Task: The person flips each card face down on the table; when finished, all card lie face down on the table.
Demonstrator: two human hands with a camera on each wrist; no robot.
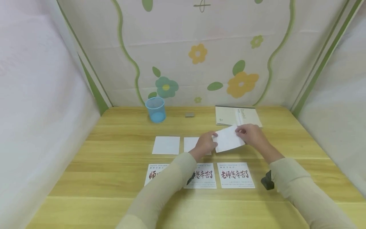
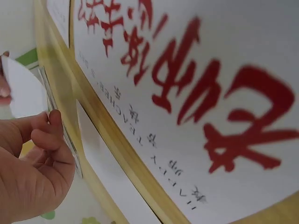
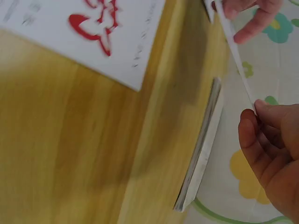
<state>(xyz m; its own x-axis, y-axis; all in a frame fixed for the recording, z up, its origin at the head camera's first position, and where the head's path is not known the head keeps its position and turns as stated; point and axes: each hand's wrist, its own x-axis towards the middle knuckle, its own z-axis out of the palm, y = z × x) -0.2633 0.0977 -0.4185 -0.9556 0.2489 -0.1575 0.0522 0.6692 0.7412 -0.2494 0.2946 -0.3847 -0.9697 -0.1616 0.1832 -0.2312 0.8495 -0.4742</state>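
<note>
Between both hands a white card (image 1: 228,139) is held tilted above the wooden table. My left hand (image 1: 205,143) pinches its left edge, and my right hand (image 1: 251,135) pinches the right edge between thumb and fingers. In the right wrist view the card (image 3: 240,65) appears nearly edge-on. Two blank white cards, one at the left (image 1: 166,145) and one partly behind my left hand (image 1: 191,143), lie in a row. Nearer me lie three printed cards with red characters: left (image 1: 152,171), middle (image 1: 204,179) and right (image 1: 235,175). My left sleeve covers parts of the left and middle ones.
At the back of the table (image 1: 100,184) stand a blue mesh cup (image 1: 156,111) and, to its right, a small grey block (image 1: 189,114). A pale notebook (image 1: 228,115) lies at the back right, just beyond the held card. Flowered cloth (image 1: 177,57) surrounds the table.
</note>
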